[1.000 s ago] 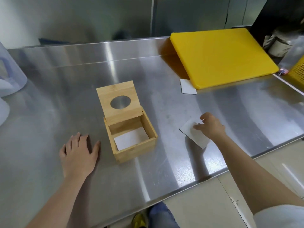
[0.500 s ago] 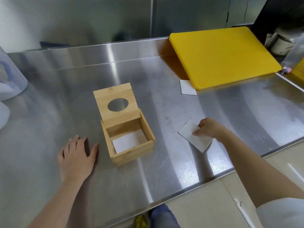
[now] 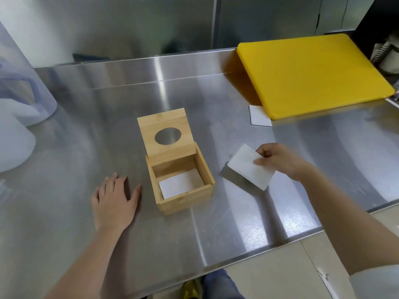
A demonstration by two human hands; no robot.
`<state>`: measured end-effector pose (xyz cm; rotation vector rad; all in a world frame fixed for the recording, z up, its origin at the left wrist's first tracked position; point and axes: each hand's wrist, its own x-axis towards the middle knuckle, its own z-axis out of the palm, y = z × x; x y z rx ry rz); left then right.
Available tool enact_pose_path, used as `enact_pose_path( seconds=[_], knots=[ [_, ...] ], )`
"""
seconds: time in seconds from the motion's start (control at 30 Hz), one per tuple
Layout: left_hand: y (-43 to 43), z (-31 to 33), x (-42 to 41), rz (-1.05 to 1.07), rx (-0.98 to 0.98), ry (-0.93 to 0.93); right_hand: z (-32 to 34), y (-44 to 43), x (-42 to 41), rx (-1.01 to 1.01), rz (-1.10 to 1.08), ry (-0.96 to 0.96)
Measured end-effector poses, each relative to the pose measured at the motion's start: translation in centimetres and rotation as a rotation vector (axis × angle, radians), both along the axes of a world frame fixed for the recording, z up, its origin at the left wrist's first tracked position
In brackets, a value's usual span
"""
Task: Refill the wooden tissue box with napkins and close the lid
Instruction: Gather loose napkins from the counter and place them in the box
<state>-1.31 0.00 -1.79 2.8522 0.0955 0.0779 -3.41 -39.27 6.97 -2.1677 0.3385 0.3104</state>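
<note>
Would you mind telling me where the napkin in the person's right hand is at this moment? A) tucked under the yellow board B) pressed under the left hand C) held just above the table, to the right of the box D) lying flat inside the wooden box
C: the right hand pinches the napkin just above the table, right of the open wooden box, casting a shadow beneath.

Only 1 view: a head-worn wide-angle camera looks forward and down from above the person's own arms, close over the steel worktop [image 3: 216,223]. The left hand [image 3: 113,201] and right hand [image 3: 278,160] sit mid-frame, the wall beyond them.
</note>
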Motion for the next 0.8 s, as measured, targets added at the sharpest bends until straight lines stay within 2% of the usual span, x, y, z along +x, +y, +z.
enact_pose_path(
  seconds=[0.17, 0.4, 0.53, 0.67, 0.8],
  knots=[
    [0.0, 0.0, -0.1, -0.006, 0.012, 0.008, 3.9, 3.9, 1.5, 0.178, 0.214, -0.005],
    [-0.1, 0.4, -0.2, -0.031, 0.049, 0.012, 7.6, 10.3, 2.8, 0.156, 0.524, 0.044],
    [-0.1, 0.6, -0.4, -0.033, 0.046, 0.001, 7.2, 13.8, 3.5, 0.024, 0.667, 0.072],
    [-0.1, 0.7, -0.5, -0.038, 0.042, -0.01, 5.2, 16.4, 3.8, -0.246, 0.817, 0.048],
    [-0.1, 0.5, -0.4, -0.037, 0.034, -0.012, 3.0, 17.7, 3.6, -0.394, 0.83, -0.01]
  ],
)
